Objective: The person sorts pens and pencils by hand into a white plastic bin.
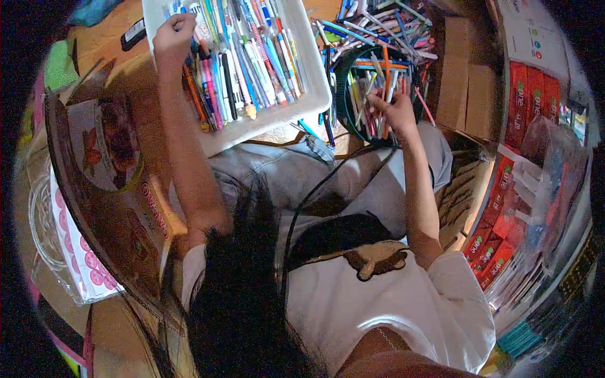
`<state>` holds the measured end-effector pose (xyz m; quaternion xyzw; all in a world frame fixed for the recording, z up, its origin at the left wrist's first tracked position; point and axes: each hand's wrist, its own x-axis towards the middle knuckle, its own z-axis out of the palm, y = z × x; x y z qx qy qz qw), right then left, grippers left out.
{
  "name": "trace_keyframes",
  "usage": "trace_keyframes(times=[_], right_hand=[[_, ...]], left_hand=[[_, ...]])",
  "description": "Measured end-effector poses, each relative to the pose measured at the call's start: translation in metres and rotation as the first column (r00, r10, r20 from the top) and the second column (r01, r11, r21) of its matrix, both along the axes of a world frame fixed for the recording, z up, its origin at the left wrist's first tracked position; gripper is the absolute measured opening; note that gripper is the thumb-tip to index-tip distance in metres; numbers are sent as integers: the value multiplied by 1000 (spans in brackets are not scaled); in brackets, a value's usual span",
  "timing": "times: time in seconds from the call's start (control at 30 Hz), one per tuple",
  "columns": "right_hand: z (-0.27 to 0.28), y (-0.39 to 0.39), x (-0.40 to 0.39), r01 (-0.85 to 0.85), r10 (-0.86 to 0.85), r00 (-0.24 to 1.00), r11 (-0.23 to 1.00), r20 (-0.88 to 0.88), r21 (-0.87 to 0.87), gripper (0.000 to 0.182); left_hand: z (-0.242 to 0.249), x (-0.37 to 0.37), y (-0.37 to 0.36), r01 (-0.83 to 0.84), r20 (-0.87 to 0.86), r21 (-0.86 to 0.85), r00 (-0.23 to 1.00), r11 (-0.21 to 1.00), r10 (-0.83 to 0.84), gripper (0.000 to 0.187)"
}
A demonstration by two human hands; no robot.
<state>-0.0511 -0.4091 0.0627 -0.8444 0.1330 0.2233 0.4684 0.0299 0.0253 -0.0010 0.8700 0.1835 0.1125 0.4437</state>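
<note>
A white tray (pixel 315 88) rests beyond my knees, filled with rows of coloured pens (pixel 252 63). My left hand (pixel 171 33) reaches to the tray's far left corner, its fingers pinched on a pen there. To the right, a dark round basket (pixel 343 94) holds a loose heap of pens and pencils (pixel 378 44). My right hand (pixel 396 112) is in that basket at its near edge, closed around a few pens standing in the heap.
Brown cardboard boxes (pixel 469 75) stand right of the basket, with stacked red packets (pixel 526 94) beyond them. A printed brown carton (pixel 120 201) lies open at my left. A black cable (pixel 328 183) crosses my lap. A small black device (pixel 133 34) lies on the wooden floor.
</note>
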Motion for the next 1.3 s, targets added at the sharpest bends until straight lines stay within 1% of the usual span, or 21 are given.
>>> trace_keyframes(times=[0.1, 0.13, 0.17, 0.2, 0.27, 0.3, 0.37, 0.43, 0.47, 0.53, 0.7, 0.73, 0.77, 0.83, 0.87, 0.93, 1.03, 1.07, 1.13, 1.23, 1.3], right_hand=[[-13, -11, 16, -12, 17, 993, 999, 114, -42, 19], [-3, -5, 21, 26, -30, 999, 996, 39, 90, 19], [7, 7, 25, 59, -67, 995, 993, 79, 99, 20], [19, 20, 31, 61, -70, 994, 992, 83, 109, 20], [34, 45, 45, 87, -97, 993, 984, 65, 154, 21], [32, 56, 53, 71, -81, 996, 976, 41, 206, 21], [38, 87, 66, -42, 25, 998, 947, 58, 320, 21], [38, 119, 75, 2, -30, 996, 949, 84, 314, 17], [30, 124, 83, 3, -23, 999, 925, 46, 381, 17], [22, 140, 90, 1, -17, 999, 876, 29, 483, 18], [10, 176, 96, 2, -8, 1000, 876, 11, 483, 19], [5, 181, 99, -12, 4, 1000, 878, 17, 479, 23], [2, 187, 100, -25, 15, 1000, 880, 24, 475, 27], [3, 198, 101, 38, -29, 999, 864, -25, 501, 31], [2, 203, 101, 69, -50, 997, 856, -52, 512, 34], [0, 207, 99, 14, 13, 999, 883, -53, 470, 37], [-8, 214, 99, -46, 85, 994, 892, -68, 450, 36], [-11, 215, 99, -59, 95, 994, 898, -61, 436, 36], [-17, 218, 102, -50, 75, 996, 912, -43, 408, 28], [-19, 228, 106, 128, -91, 991, 871, -99, 474, 22], [-35, 231, 115, 31, 4, 997, 880, -73, 473, 19]], left_hand=[[-5, 4, -7, 113, 83, -301, 992, 947, -92, 30], [7, 2, -17, 207, 139, -266, 975, 942, -175, 31], [22, 0, -36, 297, 186, -221, 948, 929, -259, 32], [29, 1, -57, 329, 194, -251, 938, 910, -286, 32], [68, -11, -96, 518, 112, -345, 851, 783, -513, 32], [71, -11, -111, 607, 113, -383, 779, 697, -616, 32], [59, -12, -136, 759, 199, -321, 639, 566, -743, 31], [61, -16, -137, 667, 212, -496, 714, 557, -667, 30], [61, -18, -135, 614, 212, -577, 749, 538, -627, 29], [56, -14, -124, 581, 221, -572, 789, 579, -573, 30], [49, -12, -98, 469, 97, -506, 865, 724, -493, 36], [46, -11, -87, 449, 83, -565, 866, 692, -493, 36], [28, -8, -74, 369, 80, -598, 911, 712, -404, 37], [33, -13, -47, 147, -45, -429, 982, 891, -183, 36], [30, -16, -37, 102, -50, -331, 991, 938, -125, 35], [21, -18, -24, -1, -42, -126, 999, 992, -5, 33], [-1, -11, -40, -134, 20, -81, 990, 988, 137, 32], [-14, -8, -39, -113, 113, 77, 988, 991, 104, 30], [-10, -8, -43, -128, 94, 48, 988, 991, 123, 27], [-15, -6, -44, -113, 93, 76, 990, 991, 105, 22], [-16, -7, -44, -103, 106, 89, 990, 991, 93, 20]])
